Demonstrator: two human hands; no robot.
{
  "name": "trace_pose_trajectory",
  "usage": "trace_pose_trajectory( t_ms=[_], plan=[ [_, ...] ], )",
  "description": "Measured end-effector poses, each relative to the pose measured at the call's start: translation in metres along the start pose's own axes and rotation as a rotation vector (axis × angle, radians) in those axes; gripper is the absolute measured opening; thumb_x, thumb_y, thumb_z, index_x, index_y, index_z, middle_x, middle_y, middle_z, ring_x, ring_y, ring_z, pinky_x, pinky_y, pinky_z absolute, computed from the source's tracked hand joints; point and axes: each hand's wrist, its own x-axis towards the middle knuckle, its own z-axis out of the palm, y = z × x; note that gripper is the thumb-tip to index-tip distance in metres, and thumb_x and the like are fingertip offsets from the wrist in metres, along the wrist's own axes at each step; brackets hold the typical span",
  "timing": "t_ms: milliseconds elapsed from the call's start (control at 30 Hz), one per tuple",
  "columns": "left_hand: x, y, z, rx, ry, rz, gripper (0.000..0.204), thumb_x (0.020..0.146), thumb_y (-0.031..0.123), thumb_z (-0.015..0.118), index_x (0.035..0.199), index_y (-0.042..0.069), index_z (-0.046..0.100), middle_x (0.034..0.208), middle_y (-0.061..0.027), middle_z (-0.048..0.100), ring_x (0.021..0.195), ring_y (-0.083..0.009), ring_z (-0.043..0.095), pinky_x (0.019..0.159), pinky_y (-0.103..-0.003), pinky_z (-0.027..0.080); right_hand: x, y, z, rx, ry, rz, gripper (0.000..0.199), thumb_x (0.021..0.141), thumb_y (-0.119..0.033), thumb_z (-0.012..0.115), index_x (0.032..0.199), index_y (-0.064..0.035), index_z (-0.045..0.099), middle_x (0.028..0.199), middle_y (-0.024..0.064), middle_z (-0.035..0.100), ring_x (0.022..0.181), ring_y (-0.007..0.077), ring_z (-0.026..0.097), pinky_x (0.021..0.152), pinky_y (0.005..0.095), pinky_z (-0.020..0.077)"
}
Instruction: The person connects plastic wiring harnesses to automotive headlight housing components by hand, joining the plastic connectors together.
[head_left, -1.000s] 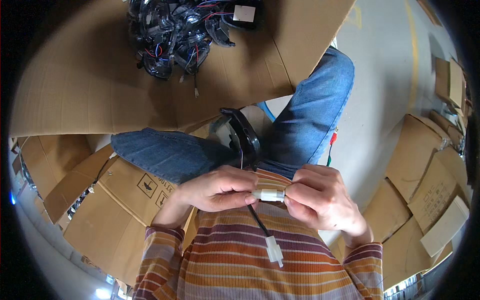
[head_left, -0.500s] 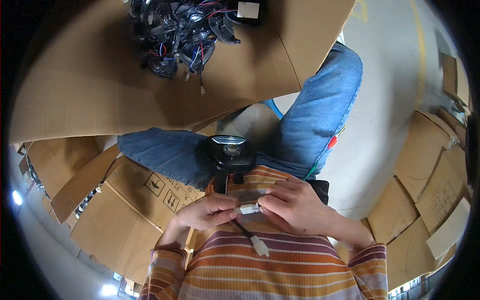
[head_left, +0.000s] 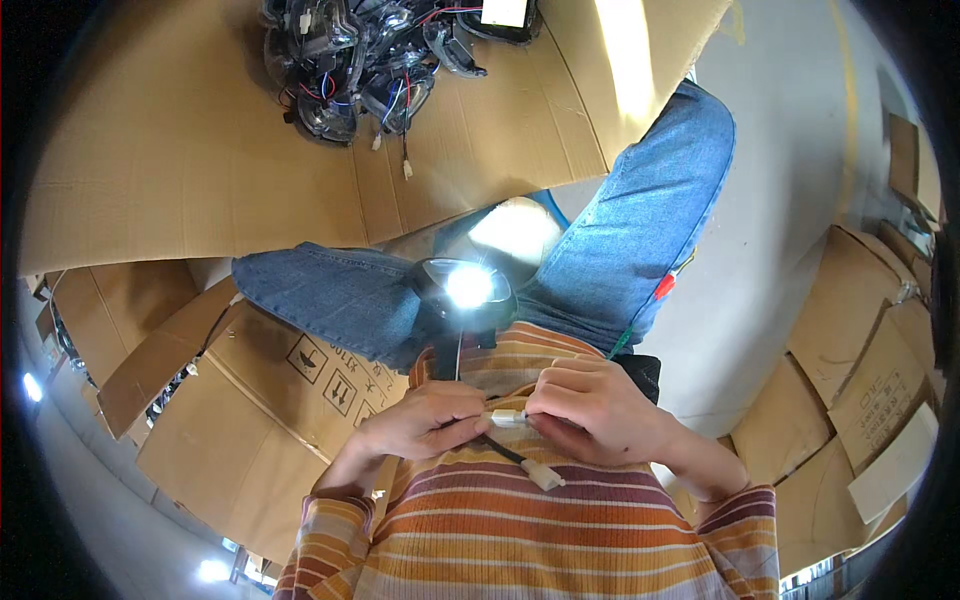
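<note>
In front of my belly, a white plug connector [head_left: 508, 419] lies between my two hands. My left hand [head_left: 428, 420] pinches its left end between thumb and fingers. On the other end, my right hand [head_left: 597, 412] is closed around the plug and its wire, with the fingertips partly hidden. A dark cable runs from under my left hand to a second white connector [head_left: 543, 474], hanging loose over my striped shirt. A black lamp [head_left: 440, 302] rests on my lap against my left thigh, shining brightly. Its glare hides the lens.
Ahead, a big cardboard sheet [head_left: 200, 180] bears a heap of black and clear lamps [head_left: 345, 75] with thin coloured wires. Cardboard boxes [head_left: 235, 440] stand at my left, and more cardboard [head_left: 855, 340] at my right. A red clip with wire [head_left: 664, 287] lies by my right thigh.
The lamp has gone from dark to brightly lit, throwing light patches on the cardboard and between my legs. Both hands and the joined connector have shifted slightly right.
</note>
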Motion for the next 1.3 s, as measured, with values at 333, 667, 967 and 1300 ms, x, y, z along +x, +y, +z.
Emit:
trace_pose_trajectory(
  t_ms=[333,667,967,1300],
  plan=[
    [-0.004,-0.002,-0.001,-0.061,-0.035,-0.050,0.015,0.084,0.013,0.048,0.079,0.000,0.052,0.066,-0.0086,0.045,0.060,-0.0212,0.046,0.055,-0.031,0.036,0.000,-0.001,-0.002,-0.042,0.051,-0.009,0.013,0.065,-0.002,0.061,0.074,-0.0056,0.051,0.067,0.0058,0.050,0.060,0.0221,0.050,0.052,0.0318,0.0397],
    [-0.001,-0.006,-0.013,-0.380,0.130,-0.052,0.021,0.081,0.012,0.055,0.099,0.003,0.056,0.085,-0.0040,0.057,0.073,-0.0125,0.051,0.066,-0.024,0.041,-0.012,-0.009,-0.043,0.073,0.196,0.029,0.014,0.064,0.002,0.060,0.074,-0.0038,0.054,0.065,0.0060,0.052,0.059,0.0205,0.052,0.050,0.0311,0.0389],
    [0.001,0.003,-0.009,-0.444,0.331,-0.126,0.012,0.077,0.003,0.057,0.089,0.002,0.060,0.083,-0.0042,0.056,0.075,-0.0111,0.049,0.068,-0.023,0.039,-0.011,-0.014,-0.038,0.158,0.180,0.045,0.015,0.063,0.007,0.057,0.074,-0.0018,0.054,0.065,0.0059,0.053,0.057,0.0179,0.049,0.048,0.0271,0.0366],
    [0.005,0.005,-0.004,-0.328,0.488,-0.032,0.013,0.075,-0.001,0.058,0.087,0.002,0.061,0.082,-0.0039,0.057,0.070,-0.0089,0.048,0.063,-0.020,0.036,-0.009,-0.021,-0.029,0.299,0.180,0.242,0.006,0.070,0.002,0.057,0.072,-0.0015,0.052,0.063,0.0056,0.050,0.053,0.0164,0.048,0.046,0.0266,0.0364]
  ],
)
